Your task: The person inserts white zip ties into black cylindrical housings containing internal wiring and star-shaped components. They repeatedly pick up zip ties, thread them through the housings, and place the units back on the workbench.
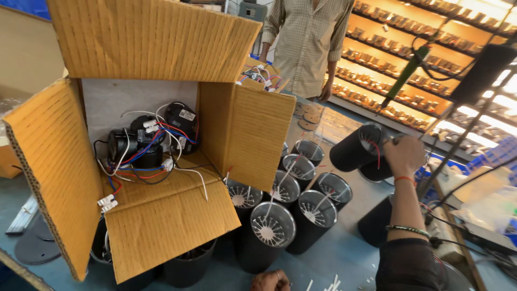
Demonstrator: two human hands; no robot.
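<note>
Right hand (403,155) raised, fingers closed (left hand (271,281) low).

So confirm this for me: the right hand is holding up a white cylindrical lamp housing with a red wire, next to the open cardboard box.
Not quite. The head view shows the lamp housing in the right hand is black, not white. The rest stands: it is cylindrical, a red wire runs from its open end, and it is held up beside the open cardboard box.

1. Right hand (404,155) is gripping a black lamp can (356,149), tilted, above the table (344,253);
2. Left hand (269,281) is resting low, near upright cans (272,229);
3. Open carton (145,156) is lying sideways, holding wired parts (148,143).
</note>
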